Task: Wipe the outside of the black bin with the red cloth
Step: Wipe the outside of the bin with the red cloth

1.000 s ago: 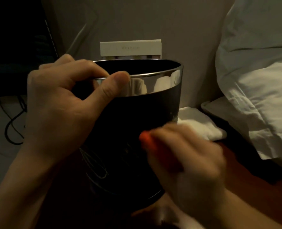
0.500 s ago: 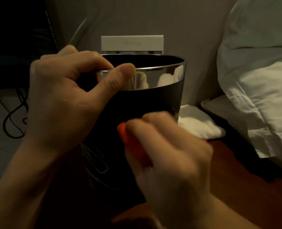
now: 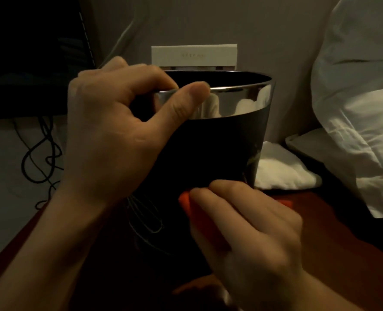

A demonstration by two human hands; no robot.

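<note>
The black bin (image 3: 210, 149) stands in the middle of the view, with a shiny silver band around its rim. My left hand (image 3: 114, 135) pinches that rim on the left side, thumb outside on the silver band and fingers over the edge. My right hand (image 3: 248, 234) presses the red cloth (image 3: 185, 199) against the bin's lower front wall. Only a small edge of the cloth shows past my fingers.
The bin sits on a dark reddish wooden surface (image 3: 334, 265). A folded white cloth (image 3: 282, 169) lies right of the bin. White bedding (image 3: 360, 113) fills the right side. Black cables (image 3: 38, 158) hang at the left under a dark screen. A white wall plate (image 3: 195, 55) is behind the bin.
My right hand slid the red cloth left and up across the bin's front, then back down and to the right. My left hand kept its grip on the rim.
</note>
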